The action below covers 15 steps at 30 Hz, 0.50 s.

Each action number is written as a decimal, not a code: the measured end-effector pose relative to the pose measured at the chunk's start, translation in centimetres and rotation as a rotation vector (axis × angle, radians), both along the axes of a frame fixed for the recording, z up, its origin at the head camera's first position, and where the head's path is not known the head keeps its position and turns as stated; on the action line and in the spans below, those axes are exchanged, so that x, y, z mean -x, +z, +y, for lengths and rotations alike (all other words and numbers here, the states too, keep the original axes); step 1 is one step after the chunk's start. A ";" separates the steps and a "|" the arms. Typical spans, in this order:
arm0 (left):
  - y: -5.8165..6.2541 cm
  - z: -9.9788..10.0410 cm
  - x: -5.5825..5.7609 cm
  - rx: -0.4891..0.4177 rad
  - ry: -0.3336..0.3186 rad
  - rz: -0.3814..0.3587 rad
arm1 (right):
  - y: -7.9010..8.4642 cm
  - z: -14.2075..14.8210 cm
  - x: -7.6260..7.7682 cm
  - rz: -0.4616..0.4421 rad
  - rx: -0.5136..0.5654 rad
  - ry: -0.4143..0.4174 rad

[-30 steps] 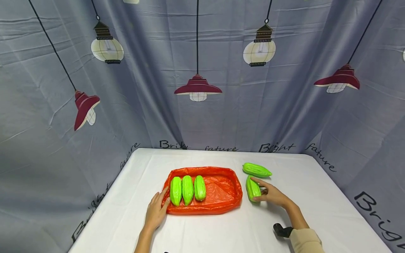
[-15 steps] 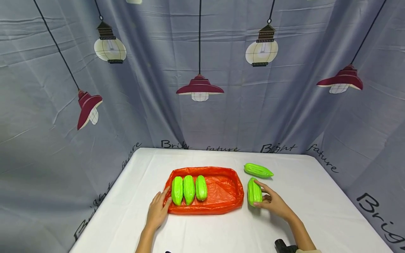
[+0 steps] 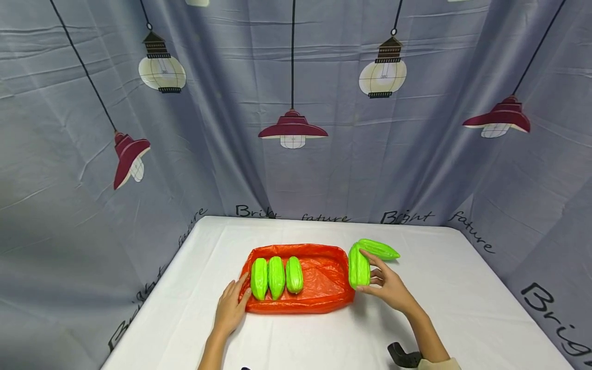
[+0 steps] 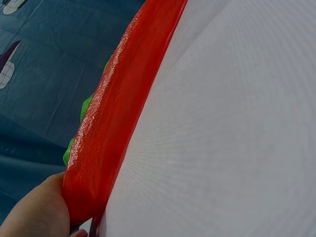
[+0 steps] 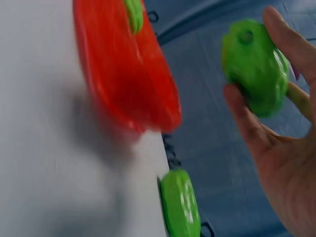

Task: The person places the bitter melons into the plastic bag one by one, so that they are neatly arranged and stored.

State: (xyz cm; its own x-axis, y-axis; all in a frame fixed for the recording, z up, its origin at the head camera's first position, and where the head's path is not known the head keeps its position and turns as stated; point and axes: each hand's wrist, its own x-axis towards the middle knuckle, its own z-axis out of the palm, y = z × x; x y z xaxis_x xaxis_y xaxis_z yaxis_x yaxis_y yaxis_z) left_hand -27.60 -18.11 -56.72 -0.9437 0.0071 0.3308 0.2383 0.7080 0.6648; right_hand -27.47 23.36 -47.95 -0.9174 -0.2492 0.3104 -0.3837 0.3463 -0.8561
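My right hand (image 3: 386, 282) holds a bright green ribbed gourd (image 3: 358, 266), pinched between thumb and fingers. The gourd is raised above the table and overlaps the right rim of the red tray (image 3: 319, 307) in the head view; the right wrist view shows its blunt end (image 5: 254, 64). At the tray's left end, my left hand (image 3: 229, 307) grips the wall, and the left wrist view shows it around the near corner. Three similar gourds (image 3: 276, 277) lie side by side in the tray's left half. Another gourd (image 3: 380, 249) lies on the table behind the raised one.
The red tray's surface is glossy and crinkled. A white cloth covers the table (image 3: 305, 341). Behind it hangs a grey-blue curtain (image 3: 213, 169) printed with lamps and lettering. A black device (image 3: 403, 355) is strapped at the right wrist.
My right hand has lifted the gourd off the table at the tray's right and carried it up and left to the tray's right rim. The left hand keeps its place on the tray.
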 end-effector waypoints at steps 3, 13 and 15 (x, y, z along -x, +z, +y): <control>0.0 -0.1 0.0 0.004 0.001 -0.005 | 0.7 -1.6 0.3 0.056 0.005 -0.027; 0.1 -0.1 0.0 0.003 -0.002 -0.018 | 1.5 -6.2 2.2 -0.023 -0.072 -0.010; 0.1 -0.1 0.0 0.004 -0.002 -0.017 | 0.3 -6.5 3.3 -0.015 -0.082 0.018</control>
State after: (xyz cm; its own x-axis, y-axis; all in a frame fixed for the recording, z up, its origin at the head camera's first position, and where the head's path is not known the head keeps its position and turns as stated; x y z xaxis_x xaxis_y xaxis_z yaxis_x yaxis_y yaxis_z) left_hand -27.60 -18.17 -56.64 -0.9493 0.0099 0.3143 0.2279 0.7105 0.6657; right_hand -30.82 16.87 -47.64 -0.9169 -0.2899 0.2742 -0.3777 0.4084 -0.8310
